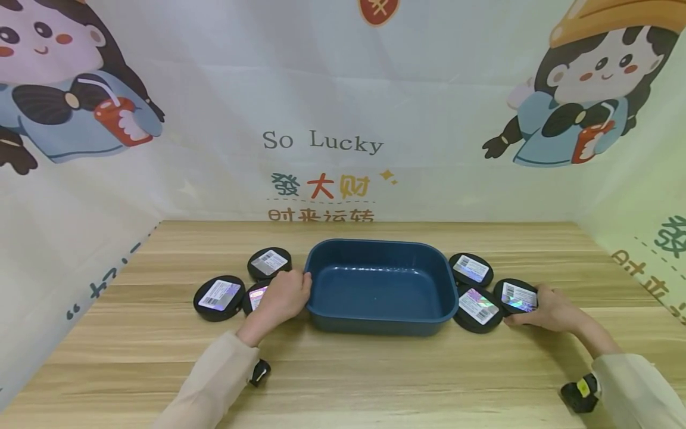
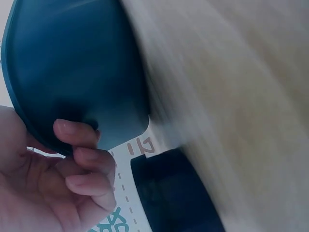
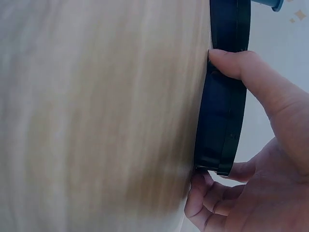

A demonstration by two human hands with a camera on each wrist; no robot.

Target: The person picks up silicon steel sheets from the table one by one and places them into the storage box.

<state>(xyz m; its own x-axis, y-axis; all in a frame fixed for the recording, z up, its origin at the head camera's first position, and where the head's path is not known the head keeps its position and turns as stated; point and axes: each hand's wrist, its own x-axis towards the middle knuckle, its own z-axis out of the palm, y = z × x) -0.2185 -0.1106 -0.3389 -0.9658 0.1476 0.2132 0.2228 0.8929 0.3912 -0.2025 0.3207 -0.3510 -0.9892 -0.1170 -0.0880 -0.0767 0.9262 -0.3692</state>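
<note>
A dark blue rectangular basin [image 1: 375, 326] stands in the middle of the table. My left hand [image 1: 285, 295] grips its left end; in the left wrist view, curled fingers [image 2: 79, 133] press the outer wall under the rim. My right hand [image 1: 557, 311] holds a flat, round black case [image 1: 515, 292] with a white barcode label, at the far right of its group. The right wrist view shows the thumb on one side of this case [image 3: 219, 125] and fingers at the other, low by the tabletop. Two similar black cases [image 1: 479, 311] lie between it and the basin.
Left of the basin lie three more labelled black round cases [image 1: 217, 299], one partly hidden behind my left hand. The wooden table [image 1: 375, 381] ends at a printed cloth backdrop [image 1: 332, 95], with cloth sides left and right.
</note>
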